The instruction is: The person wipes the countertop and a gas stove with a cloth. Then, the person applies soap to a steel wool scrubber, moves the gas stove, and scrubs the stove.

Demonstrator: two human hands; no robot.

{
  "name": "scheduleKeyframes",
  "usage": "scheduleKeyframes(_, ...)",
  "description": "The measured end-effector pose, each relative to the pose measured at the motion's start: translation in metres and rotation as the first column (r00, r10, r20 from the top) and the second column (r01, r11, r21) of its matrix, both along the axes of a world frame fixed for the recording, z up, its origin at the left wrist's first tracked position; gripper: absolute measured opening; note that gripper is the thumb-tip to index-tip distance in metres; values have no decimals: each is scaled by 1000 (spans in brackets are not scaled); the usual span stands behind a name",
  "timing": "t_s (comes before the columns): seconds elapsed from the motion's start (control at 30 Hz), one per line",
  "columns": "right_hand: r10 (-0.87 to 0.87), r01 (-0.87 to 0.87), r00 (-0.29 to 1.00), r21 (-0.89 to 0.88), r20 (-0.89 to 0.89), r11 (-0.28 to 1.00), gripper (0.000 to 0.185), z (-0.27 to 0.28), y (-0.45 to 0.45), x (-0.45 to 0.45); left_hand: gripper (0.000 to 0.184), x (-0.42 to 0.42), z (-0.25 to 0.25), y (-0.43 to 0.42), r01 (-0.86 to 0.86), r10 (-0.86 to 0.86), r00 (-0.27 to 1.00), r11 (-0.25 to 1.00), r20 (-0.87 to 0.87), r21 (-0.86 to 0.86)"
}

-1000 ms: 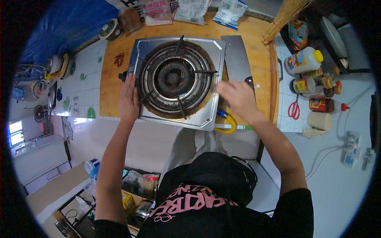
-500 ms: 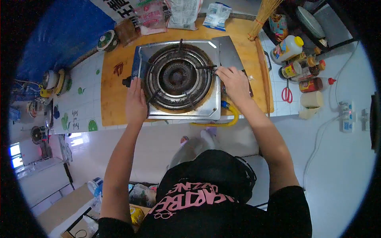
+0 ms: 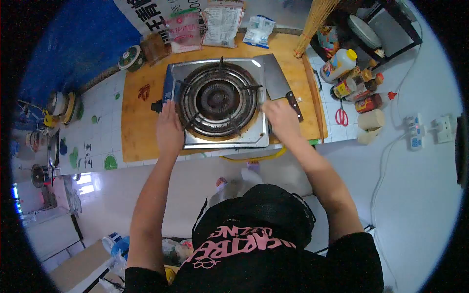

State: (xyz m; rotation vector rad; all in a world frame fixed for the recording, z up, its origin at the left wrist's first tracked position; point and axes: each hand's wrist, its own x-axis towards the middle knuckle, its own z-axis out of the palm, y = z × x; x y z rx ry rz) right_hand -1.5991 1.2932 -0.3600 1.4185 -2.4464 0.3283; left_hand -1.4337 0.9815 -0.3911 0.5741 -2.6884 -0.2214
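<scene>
A single-burner gas stove (image 3: 254, 137) with a steel top and dark, stained rings lies on a wooden board (image 3: 134, 117). My left hand (image 3: 170, 128) rests along its left edge, below the black knob (image 3: 157, 106), fingers extended. At the right edge my right hand (image 3: 280, 117) has its fingers curled, and whatever they may hold is hidden. A cleaver (image 3: 274, 78) with a black riveted handle lies just right of the stove. The yellow hose (image 3: 266, 157) hangs at the front, below the board's edge.
Several bags, one white (image 3: 222, 27), stand behind the board, beside a straw broom (image 3: 315, 27). To the right are bottles (image 3: 339, 66), red scissors (image 3: 341, 117) and a paper roll (image 3: 371, 119). Dried red chillies (image 3: 143, 92) and a lidded bowl (image 3: 131, 58) are at the left.
The view has shifted. The stove now sits straighter than in the earliest frame, and the cleaver's handle has come into view. My right hand has stayed by the stove's right edge.
</scene>
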Motion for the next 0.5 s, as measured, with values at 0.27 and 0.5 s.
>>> scheduleKeyframes(0.27,-66,64,997,-60,-39,996,28,3,-16,-23,44,2,10,4,32,-30,999,996,-25,84)
scheduleKeyframes(0.5,50,-50,997,-1,50,999,30,4,6,17,44,2,2,2,60,-58,996,997,-70,37)
